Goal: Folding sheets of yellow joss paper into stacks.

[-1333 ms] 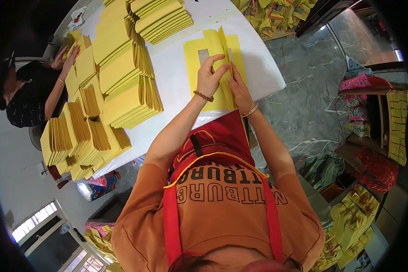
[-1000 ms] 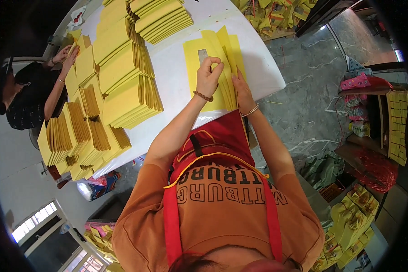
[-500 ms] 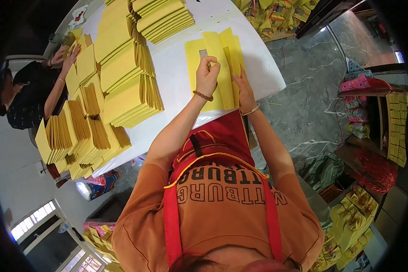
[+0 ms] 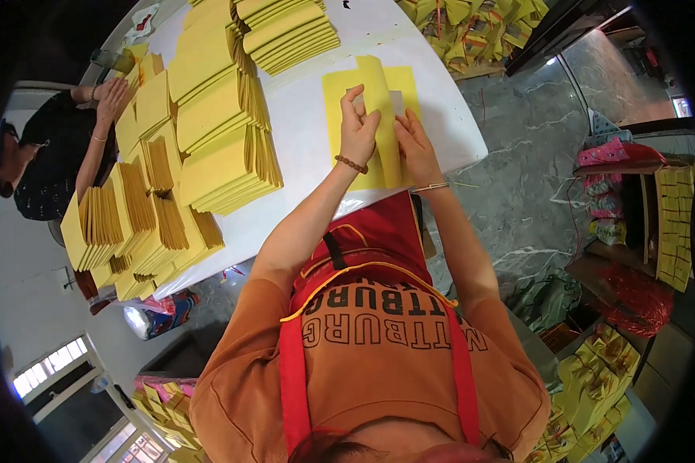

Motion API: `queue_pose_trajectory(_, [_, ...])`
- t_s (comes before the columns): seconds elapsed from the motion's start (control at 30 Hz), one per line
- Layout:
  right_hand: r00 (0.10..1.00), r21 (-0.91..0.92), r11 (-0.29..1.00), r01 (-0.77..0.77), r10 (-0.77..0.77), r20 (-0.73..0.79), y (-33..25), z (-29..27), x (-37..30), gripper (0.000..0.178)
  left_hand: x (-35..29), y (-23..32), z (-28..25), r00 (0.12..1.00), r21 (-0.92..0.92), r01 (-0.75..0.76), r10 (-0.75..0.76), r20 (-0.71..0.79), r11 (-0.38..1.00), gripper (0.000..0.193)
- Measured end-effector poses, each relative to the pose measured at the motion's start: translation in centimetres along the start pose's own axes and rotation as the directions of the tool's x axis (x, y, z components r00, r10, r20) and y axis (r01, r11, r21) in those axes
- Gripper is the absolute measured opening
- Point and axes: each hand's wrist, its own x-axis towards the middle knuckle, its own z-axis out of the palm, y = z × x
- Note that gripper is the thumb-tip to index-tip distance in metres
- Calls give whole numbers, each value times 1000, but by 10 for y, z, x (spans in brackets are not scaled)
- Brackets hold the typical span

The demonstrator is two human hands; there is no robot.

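Left hand point(image 4: 357, 139) of the wearer rests at the left side of a curled yellow paper sheet point(image 4: 382, 85), thumb against it and fingers half bent; whether the thumb and fingers pinch the paper cannot be told. Right hand point(image 4: 417, 150) lies at the opposite side of the curl, fingers extended and not clenched. The curled sheet stands above a flat yellow paper layer point(image 4: 336, 116) on the white-covered table point(image 4: 301, 116), directly in front of the red fabric apron point(image 4: 367, 231). A grey rectangular patch point(image 4: 396, 100) shows beside the curl. Folding of this piece appears to be partway: one portion is turned up, but no flat, pressed fold is visible. Finished-looking work consists of stacked folded yellow paper bundles point(image 4: 224, 174), well apart to the left; pressing and stacking the present piece appear to be outstanding. Beyond the bundles, a co-worker in a black top point(image 4: 46, 162) holds both hands near further yellow paper. A loose yellow paper heap point(image 4: 471, 35) lies past the far table edge; a red stringy plastic bundle point(image 4: 633, 297) sits at right. No object obstructs the hands, although they partly cover the paper.
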Motion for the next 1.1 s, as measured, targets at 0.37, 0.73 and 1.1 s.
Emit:
queue_pose_trajectory(0.37, [985, 111, 986, -126, 111, 135, -16, -10, 17, 28, 6, -2, -10, 978, -109, 183, -170, 119, 977, 43])
queue_pose_trajectory(0.73, [981, 229, 971, -70, 25, 194, -60, -17, -1, 36, 18, 59, -46, 929, 491, -8, 188, -318, 871, 89])
queue_pose_trajectory(1.1, [871, -770, 495, 403, 52, 489, -153, -2, -21, 43, 24, 85, -69, 982, 171, 51, -81, 171, 984, 33])
